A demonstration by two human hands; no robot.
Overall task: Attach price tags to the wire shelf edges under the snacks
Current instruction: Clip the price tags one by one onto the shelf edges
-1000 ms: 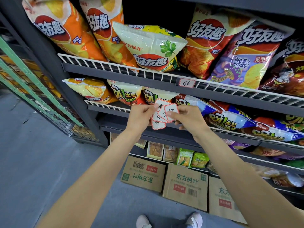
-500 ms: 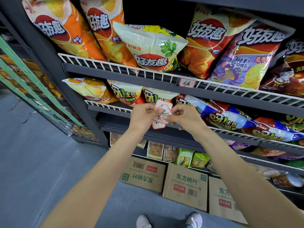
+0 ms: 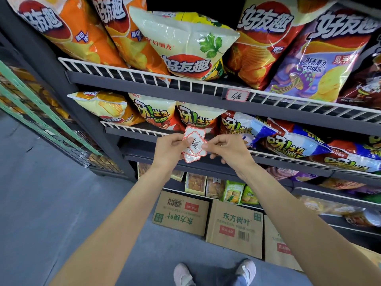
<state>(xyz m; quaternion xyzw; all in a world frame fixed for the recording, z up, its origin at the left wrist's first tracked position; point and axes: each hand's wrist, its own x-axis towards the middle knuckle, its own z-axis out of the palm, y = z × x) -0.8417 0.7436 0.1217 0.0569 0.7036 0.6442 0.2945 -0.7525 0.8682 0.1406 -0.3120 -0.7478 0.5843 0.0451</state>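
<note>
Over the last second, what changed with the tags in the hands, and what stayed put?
The fanned price tags were gathered into a tighter stack as the right hand closed in toward the left hand; both now pinch them. The hung tag on the upper wire shelf edge and the chip bags stayed as they were.

Grey concrete floor (image 3: 51,213), dark metal shelving upright (image 3: 68,100) rising at left, green-framed wire mesh cage (image 3: 41,124) beside it, brown cardboard boxes (image 3: 235,228) standing on the floor under the lowest shelf, dim even indoor light
</note>
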